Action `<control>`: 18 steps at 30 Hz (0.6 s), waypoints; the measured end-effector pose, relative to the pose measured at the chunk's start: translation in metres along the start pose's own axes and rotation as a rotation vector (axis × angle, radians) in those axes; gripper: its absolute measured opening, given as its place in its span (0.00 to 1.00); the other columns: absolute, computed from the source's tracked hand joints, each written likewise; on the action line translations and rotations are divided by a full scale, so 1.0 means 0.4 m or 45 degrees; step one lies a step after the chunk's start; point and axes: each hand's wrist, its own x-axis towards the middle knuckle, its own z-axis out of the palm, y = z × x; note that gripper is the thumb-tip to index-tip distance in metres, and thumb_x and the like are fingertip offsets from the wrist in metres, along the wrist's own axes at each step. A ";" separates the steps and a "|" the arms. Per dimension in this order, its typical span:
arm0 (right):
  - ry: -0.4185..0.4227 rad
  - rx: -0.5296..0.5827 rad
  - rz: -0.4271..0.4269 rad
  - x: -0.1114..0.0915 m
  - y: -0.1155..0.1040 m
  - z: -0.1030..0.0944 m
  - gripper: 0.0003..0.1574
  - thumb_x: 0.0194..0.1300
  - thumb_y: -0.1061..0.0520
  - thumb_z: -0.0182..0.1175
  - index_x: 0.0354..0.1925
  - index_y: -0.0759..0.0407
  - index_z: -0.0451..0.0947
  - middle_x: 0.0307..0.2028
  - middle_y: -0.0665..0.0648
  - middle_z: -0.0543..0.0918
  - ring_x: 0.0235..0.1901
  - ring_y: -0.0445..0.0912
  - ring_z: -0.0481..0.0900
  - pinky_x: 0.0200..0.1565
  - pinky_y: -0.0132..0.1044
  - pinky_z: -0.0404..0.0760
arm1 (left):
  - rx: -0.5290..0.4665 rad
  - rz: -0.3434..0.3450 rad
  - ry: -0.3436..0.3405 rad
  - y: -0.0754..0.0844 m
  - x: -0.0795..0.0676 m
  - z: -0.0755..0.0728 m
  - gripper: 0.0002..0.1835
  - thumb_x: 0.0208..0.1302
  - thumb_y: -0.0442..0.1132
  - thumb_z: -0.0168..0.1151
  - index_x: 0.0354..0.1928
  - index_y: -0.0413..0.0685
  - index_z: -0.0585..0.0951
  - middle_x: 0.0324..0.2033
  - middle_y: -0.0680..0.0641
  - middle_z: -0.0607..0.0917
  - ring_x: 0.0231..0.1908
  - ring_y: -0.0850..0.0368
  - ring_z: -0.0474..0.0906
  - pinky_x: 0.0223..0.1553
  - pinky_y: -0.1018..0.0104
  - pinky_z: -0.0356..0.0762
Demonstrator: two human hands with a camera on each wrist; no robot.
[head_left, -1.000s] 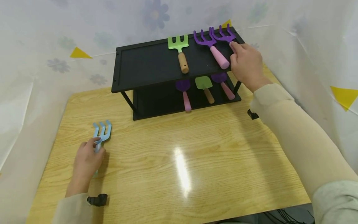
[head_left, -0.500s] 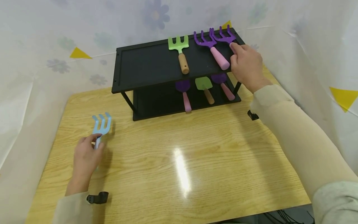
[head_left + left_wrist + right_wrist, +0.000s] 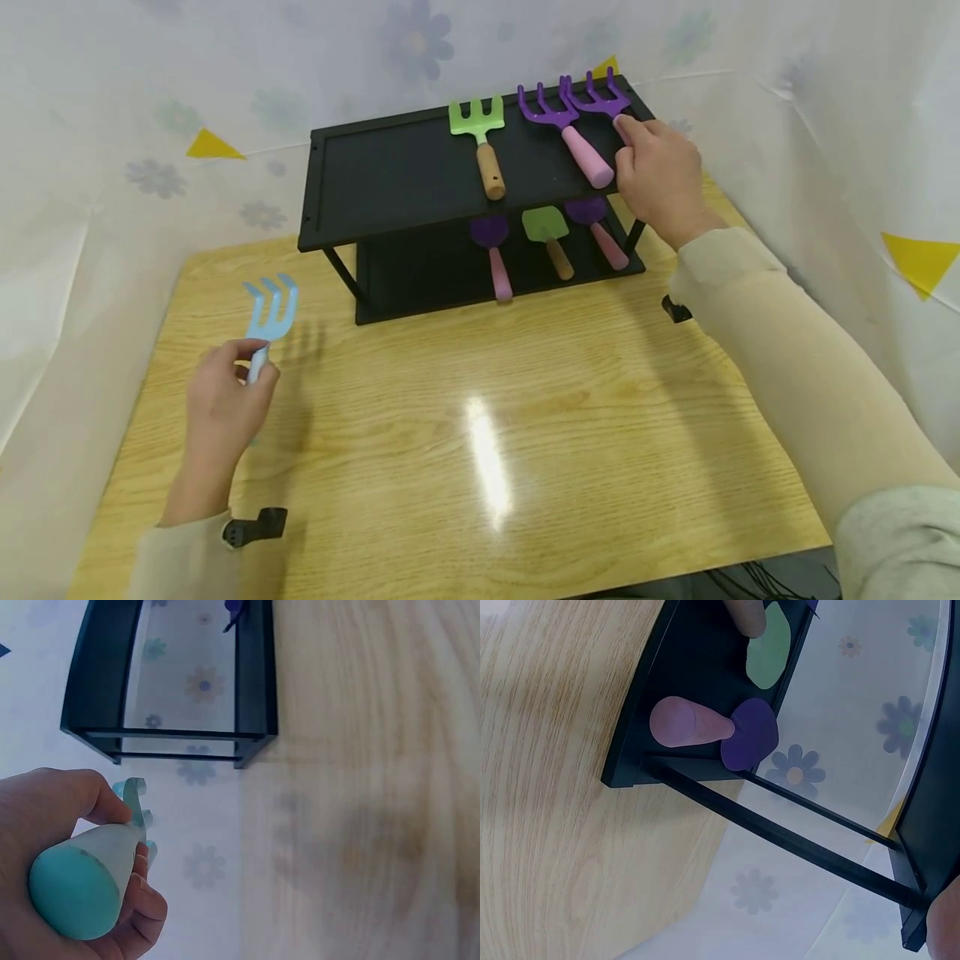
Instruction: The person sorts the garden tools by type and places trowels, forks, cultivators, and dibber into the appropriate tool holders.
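My left hand [image 3: 227,398] grips a light blue hand rake [image 3: 272,310] by its handle, tines pointing away, above the left part of the table. In the left wrist view the rake's handle [image 3: 82,881] ends in a teal cap, with thumb and fingers curled round it. At the right end of the upper shelf, my right hand [image 3: 662,175] holds the pink handle of a purple hand rake [image 3: 606,102]. Beside it lie a second purple rake with a pink handle [image 3: 587,155] and a green hand fork with a wooden handle [image 3: 491,169].
A black two-tier rack [image 3: 390,171] stands at the back of the wooden table [image 3: 390,433]. On its lower shelf lie a purple trowel [image 3: 500,271], a green trowel [image 3: 546,223] and another purple trowel [image 3: 609,244]. White flowered sheeting [image 3: 262,75] hangs behind.
My left hand has lifted the light blue rake off the table, its tines moving up and away, and its shadow has drawn apart. My right hand has stayed in place.
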 end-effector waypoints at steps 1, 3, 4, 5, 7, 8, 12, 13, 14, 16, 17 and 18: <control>0.005 0.000 -0.001 0.000 0.001 0.000 0.31 0.73 0.55 0.33 0.71 0.55 0.60 0.62 0.67 0.70 0.59 0.64 0.69 0.57 0.62 0.67 | -0.005 0.009 0.009 0.006 0.001 -0.003 0.17 0.61 0.35 0.55 0.51 0.35 0.78 0.43 0.38 0.77 0.38 0.47 0.74 0.26 0.69 0.68; 0.010 0.002 -0.002 0.000 0.002 0.000 0.31 0.73 0.56 0.33 0.71 0.55 0.60 0.62 0.67 0.70 0.59 0.64 0.70 0.57 0.63 0.67 | -0.009 0.023 0.028 0.019 0.004 -0.010 0.16 0.61 0.34 0.55 0.50 0.35 0.79 0.43 0.38 0.78 0.38 0.48 0.75 0.24 0.72 0.69; 0.012 0.004 -0.002 0.000 0.001 0.000 0.31 0.73 0.56 0.33 0.71 0.55 0.60 0.62 0.67 0.70 0.59 0.64 0.70 0.56 0.63 0.67 | -0.016 0.025 0.036 0.026 0.006 -0.015 0.16 0.61 0.34 0.55 0.50 0.35 0.79 0.43 0.38 0.78 0.38 0.48 0.75 0.24 0.73 0.68; 0.013 0.004 -0.002 0.000 0.001 -0.001 0.31 0.73 0.56 0.33 0.71 0.55 0.60 0.62 0.67 0.71 0.59 0.64 0.70 0.56 0.63 0.67 | -0.021 0.024 0.038 0.032 0.007 -0.020 0.16 0.61 0.34 0.55 0.50 0.35 0.78 0.43 0.38 0.78 0.38 0.48 0.75 0.23 0.74 0.68; 0.018 0.005 -0.004 0.000 -0.001 -0.002 0.31 0.73 0.56 0.33 0.71 0.55 0.60 0.62 0.67 0.71 0.58 0.64 0.70 0.56 0.63 0.67 | -0.026 0.020 0.050 0.046 0.010 -0.029 0.17 0.61 0.35 0.54 0.51 0.36 0.78 0.44 0.39 0.79 0.38 0.49 0.74 0.22 0.75 0.68; 0.020 0.006 -0.005 -0.001 -0.001 -0.003 0.31 0.73 0.56 0.33 0.71 0.55 0.61 0.62 0.67 0.71 0.58 0.64 0.70 0.56 0.63 0.67 | -0.033 0.018 0.056 0.053 0.012 -0.033 0.17 0.61 0.35 0.54 0.51 0.36 0.78 0.45 0.40 0.79 0.38 0.50 0.74 0.21 0.75 0.67; 0.030 0.001 -0.006 -0.003 -0.003 -0.005 0.31 0.73 0.55 0.33 0.71 0.55 0.61 0.61 0.67 0.72 0.57 0.65 0.71 0.55 0.63 0.68 | -0.036 0.030 0.103 0.080 0.024 -0.049 0.16 0.62 0.36 0.54 0.51 0.39 0.79 0.46 0.42 0.80 0.37 0.55 0.73 0.22 0.77 0.65; 0.025 -0.001 -0.003 -0.003 -0.003 -0.006 0.31 0.73 0.55 0.33 0.71 0.55 0.61 0.61 0.67 0.71 0.57 0.65 0.71 0.55 0.63 0.68 | -0.035 0.038 0.116 0.087 0.027 -0.053 0.16 0.62 0.36 0.55 0.51 0.40 0.79 0.46 0.43 0.81 0.37 0.56 0.72 0.22 0.78 0.65; 0.019 -0.003 0.001 -0.003 -0.003 -0.006 0.31 0.73 0.55 0.33 0.71 0.54 0.61 0.61 0.67 0.71 0.57 0.65 0.71 0.55 0.63 0.68 | -0.033 0.046 0.133 0.093 0.031 -0.057 0.16 0.62 0.36 0.55 0.50 0.40 0.79 0.45 0.44 0.81 0.36 0.58 0.72 0.23 0.78 0.64; -0.001 -0.004 0.009 -0.002 -0.003 -0.007 0.32 0.73 0.55 0.33 0.72 0.54 0.60 0.62 0.67 0.71 0.57 0.66 0.70 0.56 0.63 0.67 | -0.024 0.061 0.165 0.102 0.038 -0.063 0.15 0.62 0.37 0.55 0.50 0.41 0.80 0.44 0.44 0.82 0.35 0.60 0.71 0.23 0.78 0.64; -0.010 -0.002 0.013 -0.001 -0.002 -0.007 0.32 0.73 0.55 0.33 0.72 0.54 0.59 0.62 0.67 0.70 0.58 0.66 0.70 0.56 0.63 0.67 | -0.023 0.068 0.182 0.107 0.041 -0.067 0.15 0.62 0.37 0.55 0.49 0.41 0.80 0.43 0.45 0.82 0.34 0.60 0.71 0.24 0.78 0.63; -0.020 -0.001 0.016 0.000 -0.002 -0.006 0.32 0.73 0.55 0.32 0.72 0.54 0.59 0.63 0.67 0.70 0.58 0.66 0.69 0.56 0.63 0.66 | -0.019 0.069 0.189 0.112 0.044 -0.070 0.15 0.62 0.38 0.55 0.49 0.42 0.80 0.43 0.45 0.82 0.34 0.61 0.70 0.24 0.77 0.63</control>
